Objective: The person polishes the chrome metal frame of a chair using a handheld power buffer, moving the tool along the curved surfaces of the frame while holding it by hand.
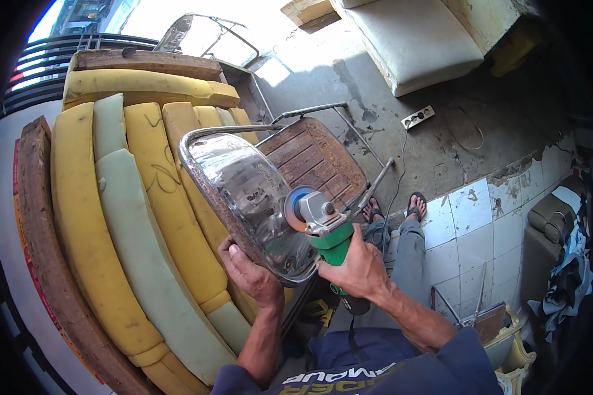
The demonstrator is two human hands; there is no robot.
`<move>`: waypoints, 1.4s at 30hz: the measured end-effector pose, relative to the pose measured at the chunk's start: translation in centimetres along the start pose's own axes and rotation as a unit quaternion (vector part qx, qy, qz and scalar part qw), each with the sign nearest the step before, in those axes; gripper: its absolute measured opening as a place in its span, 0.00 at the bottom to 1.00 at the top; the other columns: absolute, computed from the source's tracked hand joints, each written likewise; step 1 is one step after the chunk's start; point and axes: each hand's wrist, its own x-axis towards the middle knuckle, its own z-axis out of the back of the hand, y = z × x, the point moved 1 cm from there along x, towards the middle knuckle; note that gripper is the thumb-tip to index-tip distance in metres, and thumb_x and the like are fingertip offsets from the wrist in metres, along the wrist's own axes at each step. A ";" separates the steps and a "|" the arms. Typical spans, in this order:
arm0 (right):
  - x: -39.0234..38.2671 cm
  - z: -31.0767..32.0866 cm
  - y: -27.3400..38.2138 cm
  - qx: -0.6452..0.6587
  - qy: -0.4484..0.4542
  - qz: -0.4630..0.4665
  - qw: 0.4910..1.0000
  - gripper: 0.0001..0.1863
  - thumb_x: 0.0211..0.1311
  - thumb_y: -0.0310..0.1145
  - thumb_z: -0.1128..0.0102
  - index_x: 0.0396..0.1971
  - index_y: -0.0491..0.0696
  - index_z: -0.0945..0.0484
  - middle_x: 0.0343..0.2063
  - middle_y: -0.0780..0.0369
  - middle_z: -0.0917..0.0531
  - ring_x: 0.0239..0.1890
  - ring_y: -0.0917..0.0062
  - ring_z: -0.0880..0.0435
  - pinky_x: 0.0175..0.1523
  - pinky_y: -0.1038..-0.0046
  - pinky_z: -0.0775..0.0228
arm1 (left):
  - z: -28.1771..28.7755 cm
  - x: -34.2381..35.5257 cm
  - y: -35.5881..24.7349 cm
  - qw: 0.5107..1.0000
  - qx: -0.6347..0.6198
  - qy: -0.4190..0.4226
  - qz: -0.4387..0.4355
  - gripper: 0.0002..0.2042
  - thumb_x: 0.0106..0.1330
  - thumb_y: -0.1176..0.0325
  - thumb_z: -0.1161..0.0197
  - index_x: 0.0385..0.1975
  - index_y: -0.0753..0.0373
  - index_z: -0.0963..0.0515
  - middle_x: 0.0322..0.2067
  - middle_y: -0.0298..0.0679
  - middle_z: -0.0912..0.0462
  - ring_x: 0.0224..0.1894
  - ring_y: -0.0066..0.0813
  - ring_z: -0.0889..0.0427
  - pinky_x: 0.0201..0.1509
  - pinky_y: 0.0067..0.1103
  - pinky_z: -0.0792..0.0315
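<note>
My right hand [357, 268] is wrapped round the green body of an angle grinder [333, 243]. Its disc [299, 207], grey-blue with an orange edge, is at the shiny metal backrest of a chair [234, 191]; whether it touches cannot be made out. With my left hand [252, 271] I grip the rusty lower edge of the backrest, the fingers partly hidden behind it. The chair's tubular frame is tilted, and its rusty slatted seat [316, 161] shows beyond the backrest.
Yellow and pale green foam cushions [132, 243] in a wooden frame lie to the left. A power strip [418, 118] with a cord [399, 174] is on the concrete floor. A white upholstered seat [418, 46] stands at the back. My sandalled feet [415, 205] are near the chair.
</note>
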 end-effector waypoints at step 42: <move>3.3 1.9 2.1 -0.073 0.037 0.004 0.997 0.43 0.51 0.47 0.27 0.59 0.36 0.36 0.34 0.41 0.13 0.41 0.43 0.12 0.50 0.52 0.20 | 0.2 -0.1 0.4 0.998 -0.049 0.014 0.047 0.17 0.85 0.59 0.63 0.53 0.65 0.31 0.45 0.43 0.22 0.46 0.29 0.22 0.54 0.27 0.23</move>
